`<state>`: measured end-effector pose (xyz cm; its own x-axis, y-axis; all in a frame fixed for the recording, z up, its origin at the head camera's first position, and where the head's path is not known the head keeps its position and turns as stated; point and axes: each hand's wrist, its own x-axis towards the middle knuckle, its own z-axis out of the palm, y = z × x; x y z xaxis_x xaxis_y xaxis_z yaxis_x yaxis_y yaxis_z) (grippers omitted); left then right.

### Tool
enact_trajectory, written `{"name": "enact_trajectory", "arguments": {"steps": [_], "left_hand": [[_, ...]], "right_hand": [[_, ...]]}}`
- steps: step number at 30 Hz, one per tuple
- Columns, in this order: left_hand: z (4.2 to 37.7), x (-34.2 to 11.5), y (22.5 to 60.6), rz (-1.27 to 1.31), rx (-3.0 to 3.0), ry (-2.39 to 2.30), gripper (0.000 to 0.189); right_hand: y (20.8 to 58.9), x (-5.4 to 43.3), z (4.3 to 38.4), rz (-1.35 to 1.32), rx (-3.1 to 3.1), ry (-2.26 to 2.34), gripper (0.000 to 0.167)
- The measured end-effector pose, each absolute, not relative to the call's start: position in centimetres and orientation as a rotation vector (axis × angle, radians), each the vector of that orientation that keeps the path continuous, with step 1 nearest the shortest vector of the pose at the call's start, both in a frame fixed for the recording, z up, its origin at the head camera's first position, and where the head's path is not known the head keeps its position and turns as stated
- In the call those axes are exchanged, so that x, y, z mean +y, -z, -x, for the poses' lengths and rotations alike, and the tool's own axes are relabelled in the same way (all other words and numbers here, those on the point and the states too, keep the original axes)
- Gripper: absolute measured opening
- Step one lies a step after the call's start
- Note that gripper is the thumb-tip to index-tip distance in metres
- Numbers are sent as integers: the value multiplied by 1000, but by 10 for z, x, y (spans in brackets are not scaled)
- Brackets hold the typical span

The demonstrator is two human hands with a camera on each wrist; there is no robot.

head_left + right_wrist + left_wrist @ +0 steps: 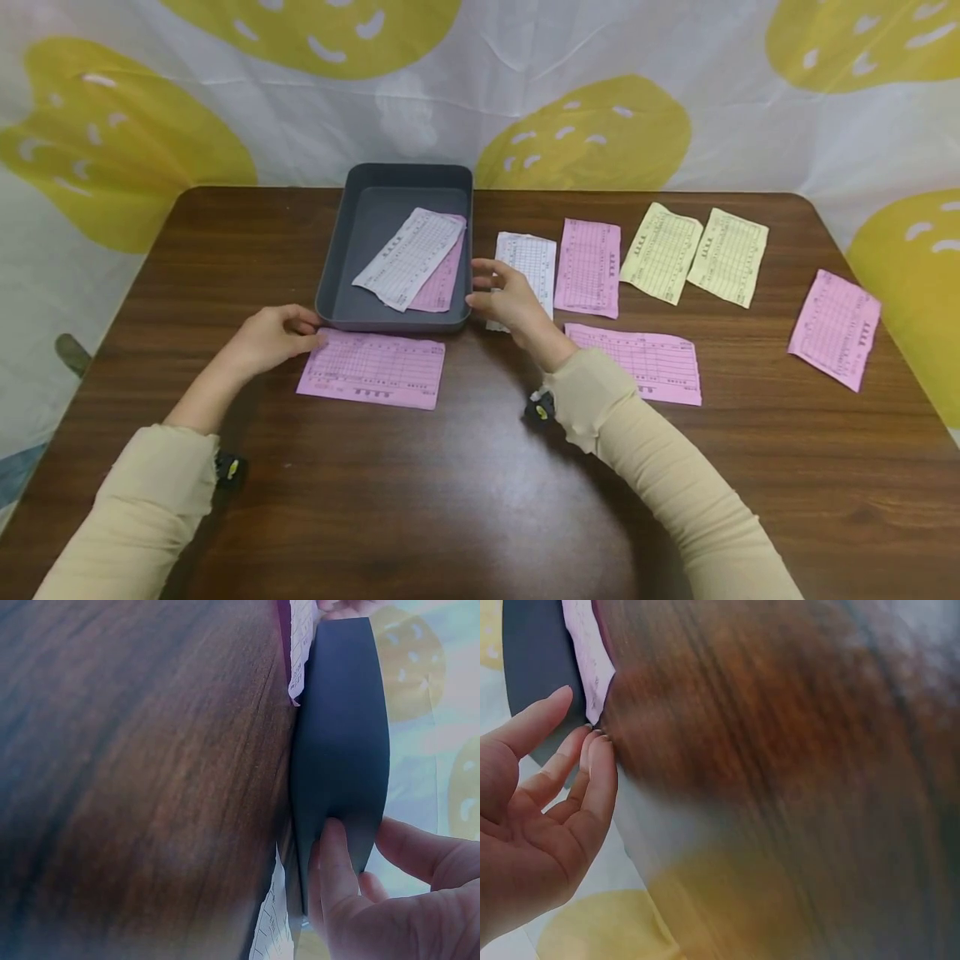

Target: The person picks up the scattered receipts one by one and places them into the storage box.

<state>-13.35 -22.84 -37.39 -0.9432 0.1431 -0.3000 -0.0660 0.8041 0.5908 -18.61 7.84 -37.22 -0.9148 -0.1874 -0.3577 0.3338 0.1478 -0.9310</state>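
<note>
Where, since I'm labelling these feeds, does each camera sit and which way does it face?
Head: worn on the head, facing forward and down at table, tray and paper slips; left hand, right hand and sleeves show.
Left wrist: on that wrist, looking past the fingers at the tray and a pink slip; left hand shows.
Right wrist: on that wrist, looking at the tray's outer side; right hand shows, part of left hand beyond.
Head and right wrist share the tray and both hands.
</note>
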Motion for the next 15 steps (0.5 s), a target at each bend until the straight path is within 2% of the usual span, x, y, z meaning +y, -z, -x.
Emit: {"name": "enact_trajectory", "arguments": {"steps": [10,15], "left_hand": [[135,-222,375,-113,2728,-807,27],[135,-225,375,-129,2711,-794,25]], "right_hand": [[373,79,187,-142,2039,1832,58],[375,79,187,-135,2041,1837,58]]}}
